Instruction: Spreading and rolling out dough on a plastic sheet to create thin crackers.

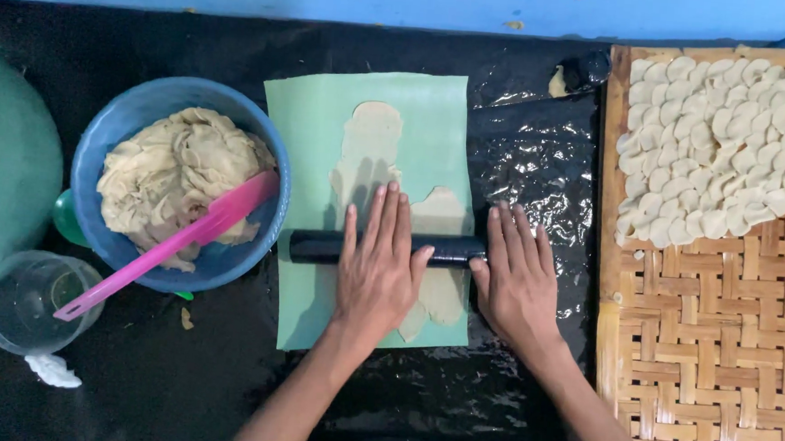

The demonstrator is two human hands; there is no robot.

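Both hands lie flat, palms down and fingers straight, on a black roller [382, 248] that sits crosswise on a green sheet [313, 116]. The left hand [379, 270] presses on the roller's middle; the right hand [518, 278] rests at its right end, partly over the sheet's edge. Neither hand is clenched or closed around the roller: the open palms just bear on it.

Under the roller a thin strip of dough [369, 151] is spread on the sheet, running from the far side to the near side beneath the hands. The sheet lies in the middle of a table covered with shiny black plastic [533, 156].

To the left stands a blue bowl [127, 113] holding a big lump of dough [173, 166], with a pink scraper [168, 248] leaning in it, its handle reaching out over a clear cup [6, 310] at the near left. A large green lid [1, 169] is at the far left edge.

To the right is a woven bamboo tray [720, 359]; small round pale dough pieces [719, 145] cover its far part in overlapping rows.
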